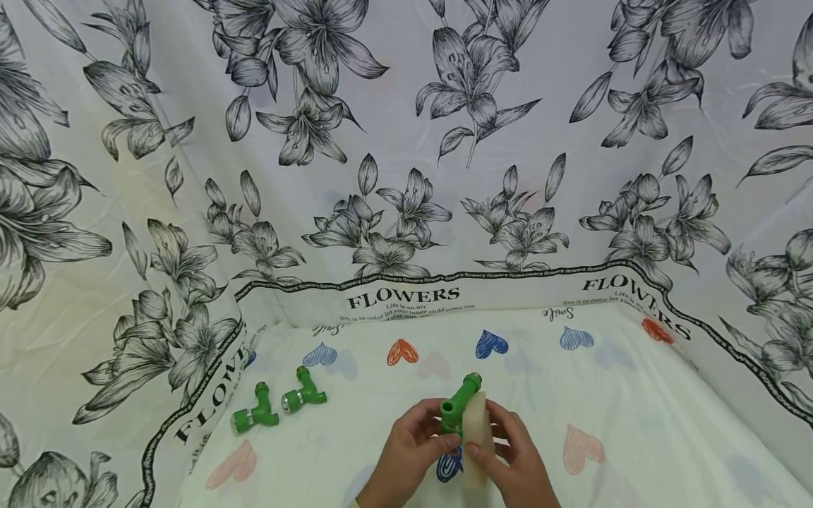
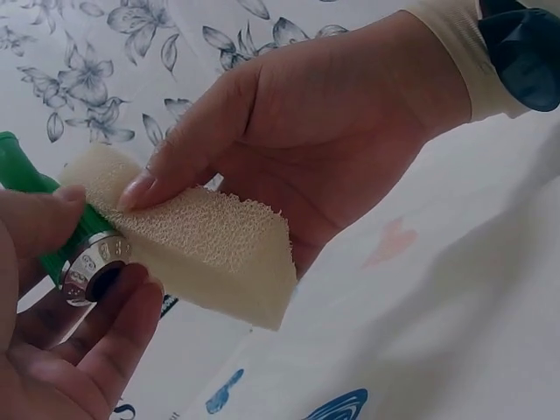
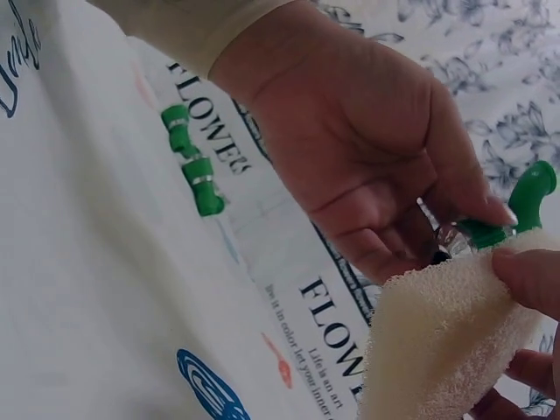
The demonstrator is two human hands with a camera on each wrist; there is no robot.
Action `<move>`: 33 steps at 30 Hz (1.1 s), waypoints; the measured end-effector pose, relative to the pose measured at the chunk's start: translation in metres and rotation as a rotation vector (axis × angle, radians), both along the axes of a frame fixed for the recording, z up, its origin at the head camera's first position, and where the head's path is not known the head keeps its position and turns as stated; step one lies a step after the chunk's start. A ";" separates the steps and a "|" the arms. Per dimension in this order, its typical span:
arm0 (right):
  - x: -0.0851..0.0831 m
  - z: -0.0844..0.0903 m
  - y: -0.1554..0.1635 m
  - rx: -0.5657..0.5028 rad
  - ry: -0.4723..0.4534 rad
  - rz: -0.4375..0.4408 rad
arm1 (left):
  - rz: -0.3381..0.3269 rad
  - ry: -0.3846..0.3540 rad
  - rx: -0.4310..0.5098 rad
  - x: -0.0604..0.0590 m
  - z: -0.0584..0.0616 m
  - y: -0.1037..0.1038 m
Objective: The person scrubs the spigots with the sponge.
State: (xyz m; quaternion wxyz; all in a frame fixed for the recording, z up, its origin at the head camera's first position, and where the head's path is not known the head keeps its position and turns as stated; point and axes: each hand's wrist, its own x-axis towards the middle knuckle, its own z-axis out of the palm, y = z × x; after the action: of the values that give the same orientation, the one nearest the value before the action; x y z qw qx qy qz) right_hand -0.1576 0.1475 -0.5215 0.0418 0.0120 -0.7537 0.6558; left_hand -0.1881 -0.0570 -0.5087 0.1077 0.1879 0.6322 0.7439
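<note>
A green plastic tap fitting [image 1: 459, 406] with a metal threaded end [image 2: 94, 269] is held above the cloth by my left hand [image 1: 413, 444], whose fingers curl round it. My right hand [image 1: 508, 451] grips a cream sponge block [image 1: 477, 434] and presses its face against the fitting's side. In the left wrist view the sponge [image 2: 197, 236] lies across the green body [image 2: 26, 179], with a right fingertip on top. The right wrist view shows the sponge [image 3: 442, 332] beside the fitting [image 3: 516, 210].
Two more green tap fittings [image 1: 255, 410] [image 1: 303, 394] lie on the heart-printed cloth [image 1: 622, 395] at the left, also visible as green fittings [image 3: 194, 162] in the right wrist view. Flower-printed cloth walls [image 1: 406, 141] enclose the surface on the back and both sides.
</note>
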 end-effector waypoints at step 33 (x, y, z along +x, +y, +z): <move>0.003 0.001 -0.005 0.118 0.036 -0.003 | 0.074 0.045 -0.131 -0.004 -0.003 -0.001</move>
State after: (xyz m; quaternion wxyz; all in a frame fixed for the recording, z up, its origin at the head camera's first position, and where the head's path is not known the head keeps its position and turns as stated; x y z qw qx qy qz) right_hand -0.1546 0.1426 -0.5209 0.0556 0.0250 -0.7901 0.6099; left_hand -0.1920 -0.0579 -0.5116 0.0778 0.1735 0.6882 0.7002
